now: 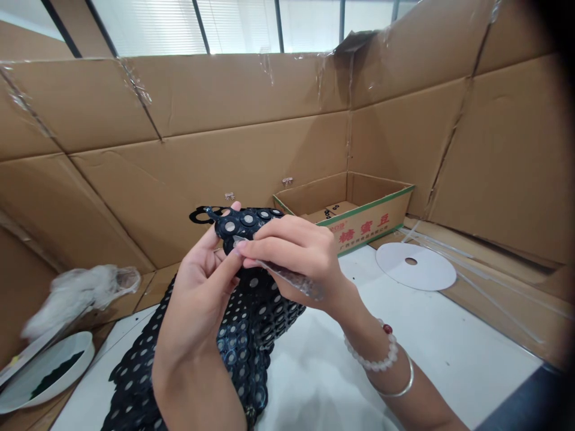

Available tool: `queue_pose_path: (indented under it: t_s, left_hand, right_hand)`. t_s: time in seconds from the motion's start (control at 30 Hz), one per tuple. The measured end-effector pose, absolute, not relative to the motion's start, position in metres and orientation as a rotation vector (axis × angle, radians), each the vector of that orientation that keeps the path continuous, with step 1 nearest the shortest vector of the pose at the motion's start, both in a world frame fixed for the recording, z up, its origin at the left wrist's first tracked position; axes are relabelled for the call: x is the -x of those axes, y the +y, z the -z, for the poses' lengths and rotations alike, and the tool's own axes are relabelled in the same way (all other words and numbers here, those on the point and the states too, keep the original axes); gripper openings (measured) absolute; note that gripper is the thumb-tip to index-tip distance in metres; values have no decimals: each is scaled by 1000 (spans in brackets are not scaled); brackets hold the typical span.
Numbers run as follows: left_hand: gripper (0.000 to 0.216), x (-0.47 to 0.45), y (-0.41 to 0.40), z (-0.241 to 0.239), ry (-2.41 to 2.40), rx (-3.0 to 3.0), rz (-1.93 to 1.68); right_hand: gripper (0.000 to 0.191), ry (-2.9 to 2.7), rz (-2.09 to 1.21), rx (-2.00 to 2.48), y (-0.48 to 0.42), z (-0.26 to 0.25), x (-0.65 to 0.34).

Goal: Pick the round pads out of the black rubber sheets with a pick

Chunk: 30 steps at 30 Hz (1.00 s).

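The black perforated sheet of round discs [251, 323] lies mid-table on the white tabletop [449, 353], its top end raised between the left hand [197, 299] and the right hand [296, 254], which holds a clear plastic strip [290, 278]. Behind it to the right stands the open brown cardboard box [368, 218], with the flat white holed disc [426, 272] nearer and further right. The shallow white bowl [85, 350] sits far left.

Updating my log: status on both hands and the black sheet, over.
Left hand grips black disc sheet near its top. Right hand pinches clear strip, tip at sheet. Cardboard box behind, apart from hands.
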<state>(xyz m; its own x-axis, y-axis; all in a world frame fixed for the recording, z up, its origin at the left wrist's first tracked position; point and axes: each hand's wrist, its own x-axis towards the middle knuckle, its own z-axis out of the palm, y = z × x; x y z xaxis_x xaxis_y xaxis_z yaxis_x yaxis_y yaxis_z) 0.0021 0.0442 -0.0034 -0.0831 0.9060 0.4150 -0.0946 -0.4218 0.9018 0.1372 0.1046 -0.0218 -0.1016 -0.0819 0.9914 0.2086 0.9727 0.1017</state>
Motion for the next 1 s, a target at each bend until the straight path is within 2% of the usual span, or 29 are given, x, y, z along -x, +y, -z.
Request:
queue_pose_path:
  t_s: [0.23, 0.47, 0.63, 0.77, 1.0]
  left_hand:
    - [63, -4, 52, 12, 1047, -1813, -1707]
    - [56, -10, 56, 14, 998, -1927, -1670]
    - [57, -17, 56, 12, 926, -1796, -1622]
    - [57, -21, 59, 11, 985, -1681, -1594]
    - [48, -21, 59, 14, 1013, -1736, -1450]
  right_hand:
    - [21, -1512, 430, 210, 114, 31, -122]
    - [21, -1539, 313, 301, 105, 27, -130]
    - [15, -1523, 233, 314, 105, 24, -136]
    - [19, -1603, 117, 221, 115, 28, -134]
    - [23, -1745, -15, 342, 112, 27, -141]
